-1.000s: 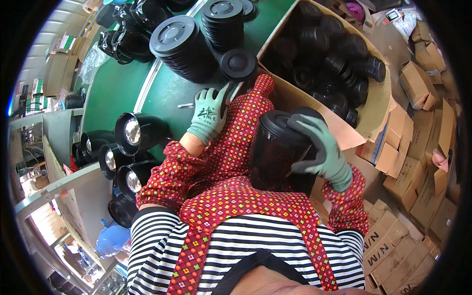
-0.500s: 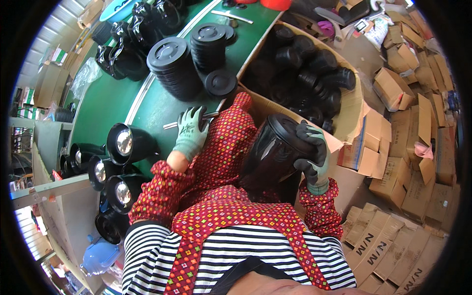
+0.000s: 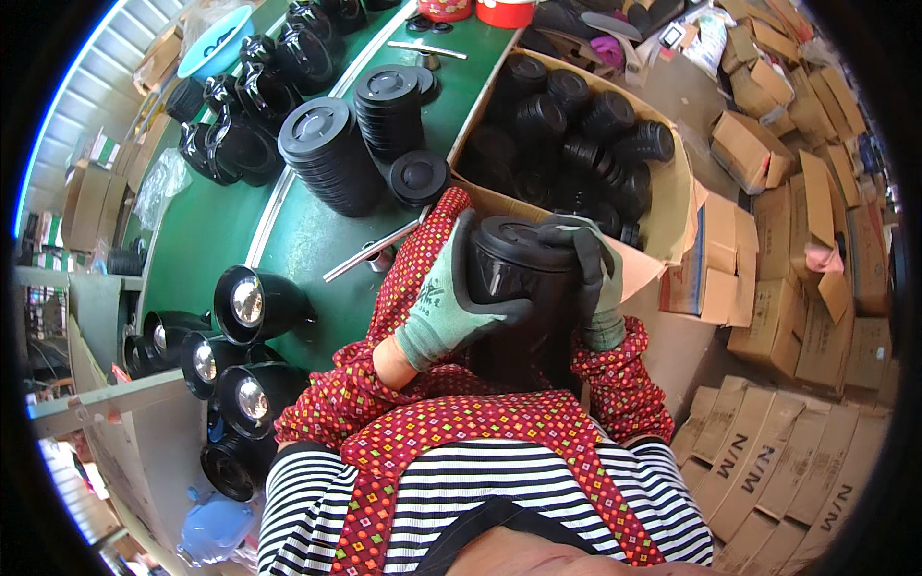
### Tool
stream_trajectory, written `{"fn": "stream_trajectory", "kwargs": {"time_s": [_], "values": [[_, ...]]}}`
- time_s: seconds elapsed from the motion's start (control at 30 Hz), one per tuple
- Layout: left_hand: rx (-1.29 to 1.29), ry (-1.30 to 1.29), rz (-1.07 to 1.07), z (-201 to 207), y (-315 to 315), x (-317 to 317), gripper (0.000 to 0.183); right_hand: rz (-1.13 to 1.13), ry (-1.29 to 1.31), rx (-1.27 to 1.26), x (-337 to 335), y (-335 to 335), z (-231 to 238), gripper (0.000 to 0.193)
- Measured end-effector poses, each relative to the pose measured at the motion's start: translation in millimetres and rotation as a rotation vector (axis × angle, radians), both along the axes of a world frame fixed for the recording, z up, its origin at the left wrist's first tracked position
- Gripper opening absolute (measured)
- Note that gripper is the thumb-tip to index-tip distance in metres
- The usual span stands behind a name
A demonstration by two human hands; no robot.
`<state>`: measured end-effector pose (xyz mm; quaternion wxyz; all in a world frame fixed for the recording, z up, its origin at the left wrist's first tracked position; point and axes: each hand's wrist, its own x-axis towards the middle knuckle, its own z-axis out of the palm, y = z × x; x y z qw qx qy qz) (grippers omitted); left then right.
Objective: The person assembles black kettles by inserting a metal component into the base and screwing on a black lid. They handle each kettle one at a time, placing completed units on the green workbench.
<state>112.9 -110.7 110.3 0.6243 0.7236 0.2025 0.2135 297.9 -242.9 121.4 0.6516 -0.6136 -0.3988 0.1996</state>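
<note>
A glossy black lamp housing [image 3: 523,312] stands upright in front of my apron, with a round black cap [image 3: 519,233] on its top end. My left hand [image 3: 459,302] wraps its left side, thumb across the front. At the upper right, my right hand [image 3: 594,274] grips it with fingers over the cap's edge. On the green table, left of the cap, lies a metal T-handle wrench [image 3: 370,252], partly covered by my sleeve. Beyond it stand two stacks of black caps, a near one [image 3: 327,154] and a far one [image 3: 389,106], and a loose cap [image 3: 420,178].
An open carton [image 3: 663,226] of black housings sits ahead to the right. Several black lamps with shiny reflectors [image 3: 248,302] lie at left. Further off are glossy black parts [image 3: 264,91], another T-handle wrench [image 3: 427,51] and a blue basin [image 3: 216,43]. Cardboard boxes [image 3: 768,461] fill the right.
My left hand has let go of the T-handle wrench and moved right onto the housing. The housing has turned more upright and shifted left, with my right hand still on it.
</note>
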Motion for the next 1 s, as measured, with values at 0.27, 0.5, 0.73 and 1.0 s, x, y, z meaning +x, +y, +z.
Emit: {"fn": "stream_trajectory", "kwargs": {"time_s": [0.27,0.5,0.73,1.0], "values": [[0.267,0.245,0.064,-17.2,1.8,-23.0,0.128,-0.140,0.097,-0.019,-37.9,14.7,-34.5,0.047],[-0.176,-0.143,-0.049,-12.8,59.9,4.0,0.057,0.142,0.975,0.051,-9.0,26.4,-41.0,0.079],[-0.631,-0.086,-0.116,-30.4,87.5,12.9,0.090,-0.241,-0.572,0.007,89.7,-15.1,-66.4,0.037],[1.881,0.746,0.156,-87.9,90.6,37.9,0.057,-0.227,-0.210,-0.007,-5.5,23.9,-84.2,0.048]]}}
